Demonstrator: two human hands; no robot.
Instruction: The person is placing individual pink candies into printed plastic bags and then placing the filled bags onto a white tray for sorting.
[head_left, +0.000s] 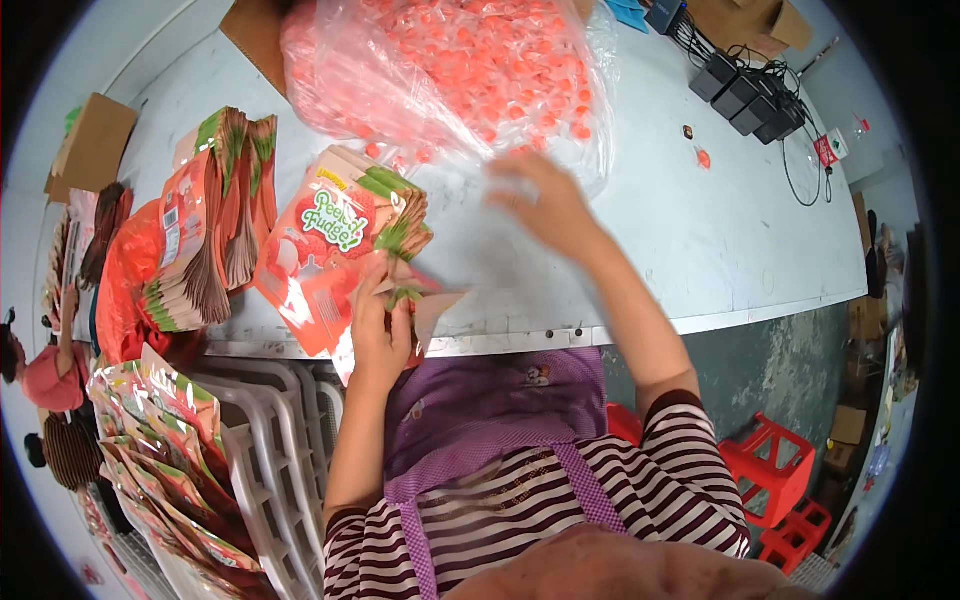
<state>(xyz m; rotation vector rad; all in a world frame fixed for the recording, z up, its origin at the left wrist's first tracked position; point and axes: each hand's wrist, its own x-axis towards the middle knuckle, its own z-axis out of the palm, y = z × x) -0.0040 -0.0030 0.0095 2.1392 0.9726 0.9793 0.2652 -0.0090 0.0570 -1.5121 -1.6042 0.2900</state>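
Note:
At the table's front edge, my left hand (378, 335) grips a red and white printed pouch (425, 330), its fingers closed on the upper part. The pouch's mouth appears spread apart. Right beyond it lies a stack of flat pouches (335, 220) in red, green and tan. My right hand (545, 205) hovers over the table to the right of that stack, blurred by motion, so I cannot make out whether anything is in its fingers. Just past it, a large clear plastic bag (390, 80) lies open, full of small wrapped red candies (500, 60).
More bundled pouches (195, 230) stand at the left beside a red plastic bag (130, 270). Filled pouches (170, 440) sit in a grey crate (265, 470) at my lower left. Black power adapters (750, 100) and one loose candy (704, 159) are at the right. Red stools (770, 465) stand below.

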